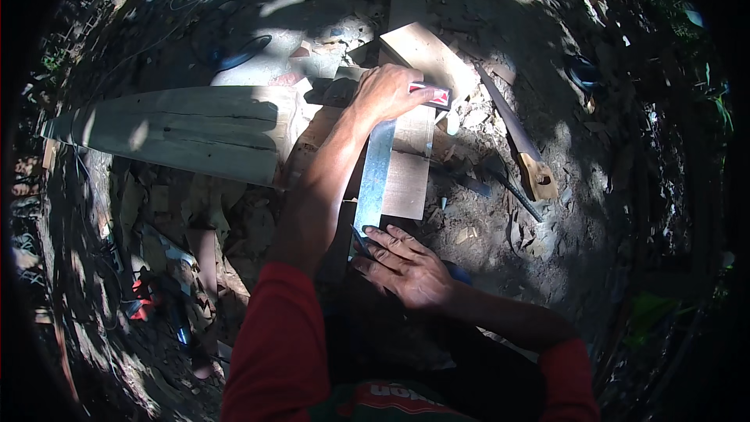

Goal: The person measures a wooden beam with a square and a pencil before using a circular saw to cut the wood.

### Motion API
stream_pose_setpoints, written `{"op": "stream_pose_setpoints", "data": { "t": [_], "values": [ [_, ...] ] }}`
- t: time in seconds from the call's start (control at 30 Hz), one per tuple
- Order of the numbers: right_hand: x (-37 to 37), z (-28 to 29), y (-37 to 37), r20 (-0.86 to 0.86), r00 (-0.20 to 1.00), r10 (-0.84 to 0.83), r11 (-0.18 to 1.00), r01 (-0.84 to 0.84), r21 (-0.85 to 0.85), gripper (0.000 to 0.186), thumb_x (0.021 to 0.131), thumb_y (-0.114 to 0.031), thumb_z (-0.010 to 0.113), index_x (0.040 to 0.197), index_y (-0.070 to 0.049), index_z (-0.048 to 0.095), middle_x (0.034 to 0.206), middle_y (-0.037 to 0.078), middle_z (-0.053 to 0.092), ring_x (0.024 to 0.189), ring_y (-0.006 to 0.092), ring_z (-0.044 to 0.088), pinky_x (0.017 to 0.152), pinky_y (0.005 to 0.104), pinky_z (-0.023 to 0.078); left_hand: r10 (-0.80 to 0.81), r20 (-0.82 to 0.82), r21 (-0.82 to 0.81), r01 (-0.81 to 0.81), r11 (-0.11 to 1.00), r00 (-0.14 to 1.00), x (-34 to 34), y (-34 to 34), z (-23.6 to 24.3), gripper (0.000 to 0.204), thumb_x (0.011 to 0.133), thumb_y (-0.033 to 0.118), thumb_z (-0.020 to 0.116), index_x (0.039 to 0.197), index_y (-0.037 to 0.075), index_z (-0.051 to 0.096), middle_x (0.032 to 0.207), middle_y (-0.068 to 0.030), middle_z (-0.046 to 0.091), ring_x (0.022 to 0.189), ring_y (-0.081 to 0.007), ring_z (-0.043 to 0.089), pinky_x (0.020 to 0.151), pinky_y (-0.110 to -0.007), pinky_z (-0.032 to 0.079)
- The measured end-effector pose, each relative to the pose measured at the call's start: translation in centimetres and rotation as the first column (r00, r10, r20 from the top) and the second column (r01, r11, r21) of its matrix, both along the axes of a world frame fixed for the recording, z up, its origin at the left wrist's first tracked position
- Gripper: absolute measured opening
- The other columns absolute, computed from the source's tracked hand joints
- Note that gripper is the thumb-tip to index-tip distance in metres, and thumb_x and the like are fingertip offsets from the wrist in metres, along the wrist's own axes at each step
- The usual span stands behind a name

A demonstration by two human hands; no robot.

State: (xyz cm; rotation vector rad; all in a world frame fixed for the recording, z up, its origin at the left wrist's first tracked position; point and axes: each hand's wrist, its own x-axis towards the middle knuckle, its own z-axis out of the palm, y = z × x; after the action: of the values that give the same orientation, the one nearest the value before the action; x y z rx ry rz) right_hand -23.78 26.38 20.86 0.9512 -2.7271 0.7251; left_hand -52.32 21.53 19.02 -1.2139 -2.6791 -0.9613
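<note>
Over the left edge of a pale board point(410, 164), lengthwise: a metal square point(377, 168), blade bright and flat, near end reaching past the board's near left corner, dark stock with a red-and-white label set crosswise on the board. Around the stock, at the far end of the blade: left hand point(384, 94), closed on it, thumb along the label, other fingers bent and partly hidden. At the blade's near end: right hand point(412, 270), half open, palm down, fingers spread and slightly bent, tips at the metal; touching or just beside it, impossible to tell. Among those fingertips, slanting: a thin dark stick point(360, 241), too shadowed to identify; held or merely lying there, likewise unclear.

Beyond the stock, askew across the far part of the board and jutting past its right edge: a wood block point(436, 59), sunlit on top. Just off the board's right edge: a dark flat strip point(466, 181), and farther out a dark rod point(522, 199), slanted.

Farther right, on the ground point(539, 266): a hand saw point(512, 126), blade toward the block, wooden handle toward the near side. Off the board's left edge, past the left forearm: a long plank point(172, 129), broad end toward the board, tapered end well apart. Around both forearms, near the lower rim: red sleeves point(281, 344).
</note>
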Motion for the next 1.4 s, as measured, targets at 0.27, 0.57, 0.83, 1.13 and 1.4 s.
{"op": "stream_pose_setpoints", "data": {
  "t": [0.27,0.57,0.83,1.13,1.4],
  "values": [
    [-1.1,2.6,0.9,0.047,0.993,-0.105,0.965,0.113,-0.235,0.038,0.084,-0.018,0.071,0.121,-0.010,0.066,0.106,0.009,0.067,0.108,0.0252,0.061,0.097,0.0394,0.048,0.022,0.018,-0.054,-0.021,0.998,1.000,0.7,-0.1,1.1,0.047,0.090,0.050,0.061,0.096,0.005,0.072,0.091,-0.0191,0.070,0.091,-0.0372,0.068,0.079,-0.049,0.053],
    [-6.2,3.7,3.5,0.347,0.864,-0.365,0.798,0.482,-0.362,0.032,0.094,-0.009,0.059,0.123,0.004,0.058,0.104,0.022,0.067,0.094,0.0304,0.068,0.084,0.0357,0.053,0.021,-0.054,-0.003,-0.021,1.000,0.998,0.5,0.0,0.3,0.045,0.088,0.047,0.064,0.094,0.004,0.073,0.088,-0.0204,0.071,0.088,-0.0383,0.069,0.080,-0.050,0.053],
    [-7.0,2.8,3.1,0.294,0.880,-0.374,0.824,0.460,-0.330,0.031,0.094,-0.011,0.059,0.122,0.003,0.060,0.108,0.023,0.067,0.100,0.0334,0.068,0.088,0.0369,0.053,0.014,-0.055,-0.032,-0.016,0.999,0.998,0.8,0.1,0.7,0.044,0.089,0.046,0.062,0.097,0.004,0.073,0.092,-0.0209,0.071,0.091,-0.0380,0.068,0.081,-0.050,0.053],
    [-7.7,2.9,2.7,0.254,0.883,-0.394,0.855,0.453,-0.251,0.032,0.094,-0.013,0.059,0.122,0.002,0.062,0.111,0.024,0.067,0.103,0.0360,0.067,0.090,0.0384,0.052,-0.001,-0.070,0.026,0.003,1.000,0.998,0.7,0.0,0.4,0.043,0.088,0.044,0.064,0.094,0.002,0.073,0.086,-0.0223,0.070,0.087,-0.0391,0.069,0.083,-0.049,0.054],
    [-7.4,3.7,2.6,0.313,0.860,-0.403,0.845,0.481,-0.234,0.034,0.096,-0.015,0.058,0.125,0.002,0.061,0.112,0.023,0.067,0.103,0.0354,0.067,0.091,0.0388,0.052,-0.074,-0.041,0.006,0.075,0.997,0.996,-0.2,0.0,-0.1,0.047,0.092,0.045,0.059,0.099,0.001,0.071,0.091,-0.0236,0.070,0.090,-0.0407,0.067,0.080,-0.050,0.053]
  ]
}}
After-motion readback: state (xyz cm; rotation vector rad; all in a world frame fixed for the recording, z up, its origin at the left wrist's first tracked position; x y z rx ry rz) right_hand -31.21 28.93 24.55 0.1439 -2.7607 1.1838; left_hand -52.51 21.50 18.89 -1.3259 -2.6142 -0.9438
